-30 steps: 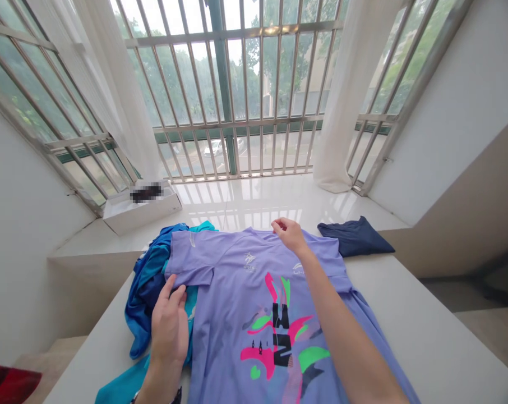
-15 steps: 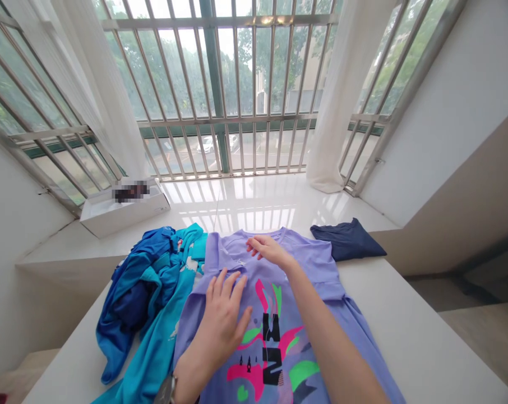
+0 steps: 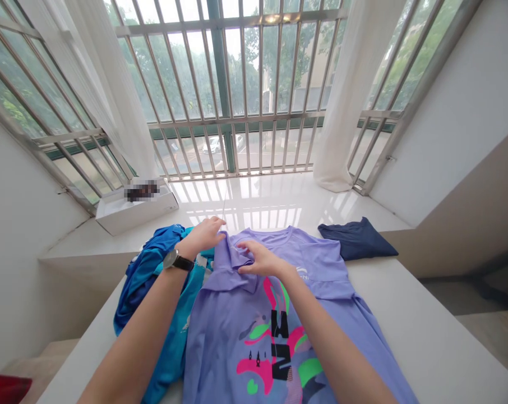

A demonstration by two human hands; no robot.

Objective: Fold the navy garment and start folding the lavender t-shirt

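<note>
A lilac T-shirt (image 3: pixel 321 269) with a pink, green and black print lies face up on the white table (image 3: pixel 426 336). Its left sleeve is folded inward over the chest. My left hand (image 3: pixel 203 235), a watch on its wrist, grips the shirt's left shoulder at the far edge with closed fingers. My right hand (image 3: pixel 258 259) lies on the folded sleeve near the collar, its fingers pressed together on the cloth.
A heap of blue and teal clothes (image 3: pixel 153 280) lies left of the shirt. A folded dark navy garment (image 3: pixel 357 238) sits at the table's far right. A white box (image 3: pixel 136 206) rests on the glossy window ledge below barred windows and white curtains.
The left sleeve has been folded inward over the chest. My left hand went from the sleeve edge across to the far shoulder. My right hand shifted left from the collar onto the fold.
</note>
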